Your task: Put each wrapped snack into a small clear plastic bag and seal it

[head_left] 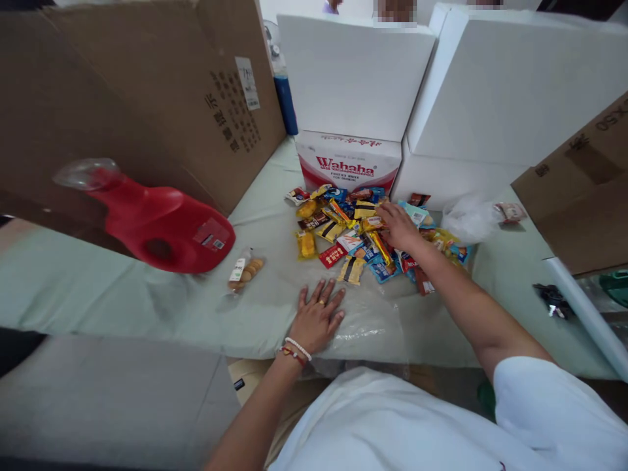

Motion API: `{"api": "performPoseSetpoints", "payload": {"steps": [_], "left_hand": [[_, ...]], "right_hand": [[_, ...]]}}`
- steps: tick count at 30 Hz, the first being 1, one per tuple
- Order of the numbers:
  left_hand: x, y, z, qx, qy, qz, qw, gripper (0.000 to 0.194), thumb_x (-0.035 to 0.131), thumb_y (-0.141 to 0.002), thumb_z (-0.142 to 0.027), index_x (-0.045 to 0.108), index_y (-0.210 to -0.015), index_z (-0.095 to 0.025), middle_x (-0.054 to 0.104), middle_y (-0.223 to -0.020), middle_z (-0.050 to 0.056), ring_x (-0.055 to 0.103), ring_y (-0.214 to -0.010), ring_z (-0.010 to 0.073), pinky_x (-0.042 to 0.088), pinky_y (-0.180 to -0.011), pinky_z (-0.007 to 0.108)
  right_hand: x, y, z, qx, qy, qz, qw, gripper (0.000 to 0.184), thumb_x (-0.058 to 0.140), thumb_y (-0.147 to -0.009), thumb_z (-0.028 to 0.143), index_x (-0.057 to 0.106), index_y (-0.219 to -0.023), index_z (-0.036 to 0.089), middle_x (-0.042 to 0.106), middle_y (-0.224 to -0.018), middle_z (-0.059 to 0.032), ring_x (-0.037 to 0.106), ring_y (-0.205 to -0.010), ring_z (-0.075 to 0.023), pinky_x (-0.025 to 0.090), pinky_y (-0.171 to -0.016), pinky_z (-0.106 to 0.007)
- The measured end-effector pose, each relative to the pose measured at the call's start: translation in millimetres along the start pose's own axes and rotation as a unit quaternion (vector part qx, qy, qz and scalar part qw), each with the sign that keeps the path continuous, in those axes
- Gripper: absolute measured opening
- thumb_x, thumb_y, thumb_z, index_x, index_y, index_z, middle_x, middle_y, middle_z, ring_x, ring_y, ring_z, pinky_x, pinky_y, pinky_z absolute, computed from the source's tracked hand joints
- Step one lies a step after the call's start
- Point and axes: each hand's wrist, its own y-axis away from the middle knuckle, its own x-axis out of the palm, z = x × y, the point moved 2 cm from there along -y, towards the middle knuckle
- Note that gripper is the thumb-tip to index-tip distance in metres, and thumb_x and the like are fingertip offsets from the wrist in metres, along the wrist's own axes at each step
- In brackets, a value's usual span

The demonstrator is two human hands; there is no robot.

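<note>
My left hand (pixel 318 317) lies flat with spread fingers on a clear plastic sheet (pixel 373 327) at the front of the table, holding nothing. Just beyond it is a heap of small wrapped snacks (pixel 353 245) in yellow, blue, red and brown packets. My right hand (pixel 396 226) reaches over the heap's right side and touches the packets. Its fingertips rest among the wrappers, and I cannot make out whether they grip one. Left of the heap lies a clear pack of round cookies (pixel 246 270) with a white label.
A red detergent jug (pixel 167 222) lies at left before a large cardboard box (pixel 161 85). White boxes (pixel 510 85) and a Wahaha carton (pixel 349 160) stand behind the heap. A crumpled plastic bag (pixel 471 219), black keys (pixel 553 301) and a white roll (pixel 586 317) are at right.
</note>
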Motion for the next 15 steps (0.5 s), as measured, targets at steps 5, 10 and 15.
{"api": "performPoseSetpoints", "payload": {"steps": [5,10,15], "left_hand": [[1.0,0.6,0.9,0.002,0.006,0.002,1.0,0.053,0.045,-0.104,-0.046,0.044,-0.156,-0.036,0.032,-0.17,0.005,0.028,-0.158,0.0312,0.015,-0.126,0.064],[1.4,0.9,1.9,0.005,0.01,-0.006,1.0,0.053,0.044,-0.104,-0.046,0.043,-0.156,-0.036,0.032,-0.17,0.005,0.028,-0.158,0.0306,0.015,-0.126,0.064],[3.8,1.8,2.2,0.005,0.004,-0.013,1.0,0.053,0.041,-0.104,-0.048,0.042,-0.157,-0.037,0.031,-0.171,0.003,0.027,-0.158,0.0286,0.018,-0.126,0.064]], "right_hand": [[21.5,-0.3,24.3,0.027,-0.005,0.116,0.993,0.05,0.061,-0.093,0.025,0.061,-0.142,0.016,0.064,-0.128,-0.0182,0.059,-0.115,-0.0303,0.045,-0.1,-0.039],[6.3,37.1,12.3,0.01,0.014,0.235,0.972,0.049,0.069,-0.087,0.026,0.066,-0.136,0.02,0.067,-0.124,-0.0147,0.065,-0.107,-0.0267,0.047,-0.088,-0.03],[-16.4,13.6,25.9,0.007,0.094,0.292,0.952,0.044,0.07,-0.087,0.033,0.071,-0.129,0.019,0.071,-0.12,-0.016,0.067,-0.105,-0.0285,0.048,-0.085,-0.031]]}}
